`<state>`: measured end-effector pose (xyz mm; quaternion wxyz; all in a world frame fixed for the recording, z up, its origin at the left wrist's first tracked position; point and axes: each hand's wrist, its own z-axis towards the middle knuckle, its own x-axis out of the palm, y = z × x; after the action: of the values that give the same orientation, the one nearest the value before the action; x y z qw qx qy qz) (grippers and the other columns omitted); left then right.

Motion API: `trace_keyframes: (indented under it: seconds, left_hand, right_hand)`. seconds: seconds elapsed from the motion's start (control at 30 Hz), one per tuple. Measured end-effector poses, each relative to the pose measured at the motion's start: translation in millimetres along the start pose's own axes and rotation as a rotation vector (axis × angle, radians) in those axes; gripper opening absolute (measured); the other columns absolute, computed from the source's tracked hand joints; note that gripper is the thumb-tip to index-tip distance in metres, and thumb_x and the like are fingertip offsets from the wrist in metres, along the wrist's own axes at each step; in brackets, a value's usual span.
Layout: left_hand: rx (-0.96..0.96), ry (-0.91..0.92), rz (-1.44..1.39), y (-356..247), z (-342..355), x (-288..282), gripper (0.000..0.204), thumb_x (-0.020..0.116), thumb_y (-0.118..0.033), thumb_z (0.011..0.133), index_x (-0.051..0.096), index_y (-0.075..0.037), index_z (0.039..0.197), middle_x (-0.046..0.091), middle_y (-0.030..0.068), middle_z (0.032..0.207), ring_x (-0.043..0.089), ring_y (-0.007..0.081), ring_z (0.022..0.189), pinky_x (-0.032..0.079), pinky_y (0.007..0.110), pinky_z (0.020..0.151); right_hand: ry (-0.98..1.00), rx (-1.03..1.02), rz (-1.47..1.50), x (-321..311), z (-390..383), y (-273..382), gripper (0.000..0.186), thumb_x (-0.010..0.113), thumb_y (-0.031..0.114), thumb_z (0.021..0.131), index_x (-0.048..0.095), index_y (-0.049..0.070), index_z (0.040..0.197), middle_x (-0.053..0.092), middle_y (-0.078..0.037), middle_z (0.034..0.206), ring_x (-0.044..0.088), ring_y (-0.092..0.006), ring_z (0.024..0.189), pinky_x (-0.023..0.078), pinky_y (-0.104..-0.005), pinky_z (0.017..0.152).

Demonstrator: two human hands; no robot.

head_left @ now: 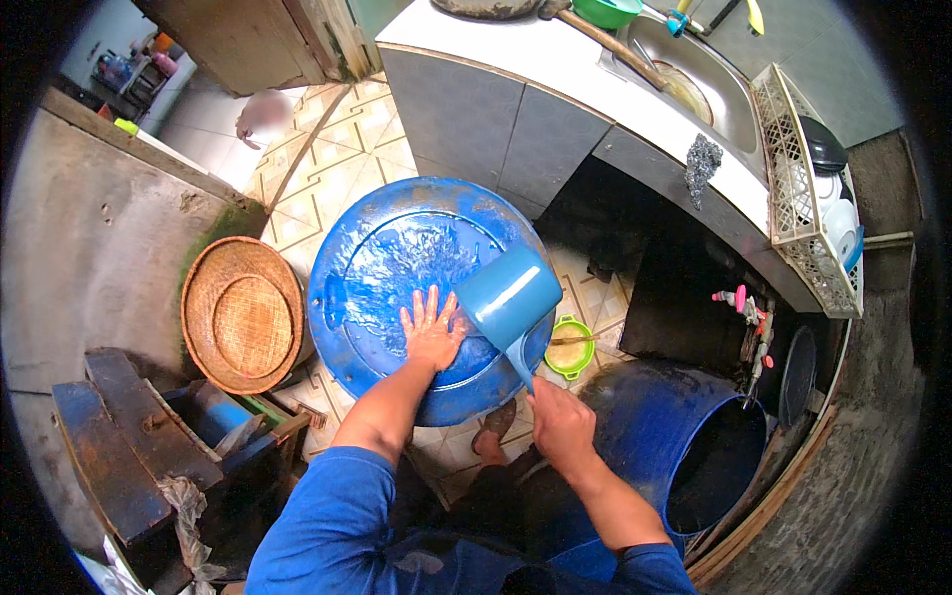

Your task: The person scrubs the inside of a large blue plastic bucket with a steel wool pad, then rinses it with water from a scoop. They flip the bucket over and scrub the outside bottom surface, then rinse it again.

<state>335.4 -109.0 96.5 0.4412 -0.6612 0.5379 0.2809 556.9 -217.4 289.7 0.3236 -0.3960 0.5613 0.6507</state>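
A large round blue lid, wet and shiny with water in its recessed middle, lies right in front of me. My left hand rests flat on it with the fingers spread. In my right hand is the handle of a blue water dipper, which is tilted over the lid's right side. The dipper's mouth faces the lid beside my left fingers, so its inside is hidden. What the lid sits on is out of sight beneath it.
A green strainer bowl stands on the tiled floor at right, near an open blue barrel. Woven baskets lean at left above dark wooden boards. Beyond is a counter with a sink and a dish rack.
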Motion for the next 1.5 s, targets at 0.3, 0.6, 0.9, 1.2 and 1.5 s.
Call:
trace_keyframes:
  seconds: [0.3, 0.6, 0.9, 1.2, 1.5]
  left_hand:
    - [-0.053, -0.002, 0.067, -18, 1, -6, 0.081, 0.050, -0.062, 0.095, 0.025, -0.025, 0.163, 0.006, 0.0119, 0.172, -0.003, 0.0405, 0.158, -0.004, 0.065, 0.122]
    - [-0.025, -0.074, 0.044, -21, 1, -9, 0.084, 0.054, -0.062, 0.093, 0.024, -0.027, 0.164, 0.010, 0.0165, 0.171, -0.001, 0.0441, 0.157, -0.003, 0.067, 0.121]
    - [-0.042, -0.057, 0.058, -21, 3, -9, 0.085, 0.054, -0.064, 0.092, 0.022, -0.031, 0.164, 0.006, 0.0140, 0.172, -0.003, 0.0420, 0.157, -0.006, 0.067, 0.120]
    - [-0.035, -0.089, 0.052, -21, 4, -9, 0.085, 0.057, -0.062, 0.091, 0.025, -0.031, 0.163, 0.008, 0.0148, 0.172, -0.002, 0.0420, 0.157, -0.005, 0.067, 0.120]
    - [-0.034, -0.092, 0.043, -18, 6, -7, 0.084, 0.056, -0.064, 0.092, 0.025, -0.032, 0.163, 0.013, 0.0134, 0.171, 0.000, 0.0414, 0.157, -0.002, 0.067, 0.121]
  right_hand:
    - [-0.171, 0.193, 0.436, -24, 11, -32, 0.029, 0.068, 0.008, 0.094, 0.063, 0.004, 0.122, 0.073, -0.013, 0.105, 0.066, -0.0200, 0.073, 0.054, -0.0316, 0.066]
    - [-0.906, 0.350, 1.206, -158, 60, -95, 0.037, 0.054, 0.024, 0.107, 0.045, 0.004, 0.137, 0.070, -0.014, 0.103, 0.051, -0.0065, 0.053, 0.039, -0.0194, 0.042]
    - [-0.873, 0.431, 1.418, -215, 149, -183, 0.035, 0.050, 0.033, 0.109, 0.055, 0.004, 0.128, 0.071, -0.012, 0.114, 0.055, -0.0080, 0.059, 0.043, -0.0196, 0.045]
    - [-0.742, 0.348, 1.603, -212, 146, -207, 0.082, 0.028, 0.068, 0.103, 0.047, 0.001, 0.146, 0.062, -0.022, 0.137, 0.069, -0.0284, 0.107, 0.057, -0.0396, 0.073]
    - [-0.737, 0.396, 0.092, -106, 210, -191, 0.063, 0.066, 0.038, 0.098, 0.045, 0.005, 0.148, 0.046, -0.022, 0.146, 0.052, -0.0302, 0.124, 0.047, -0.0431, 0.099]
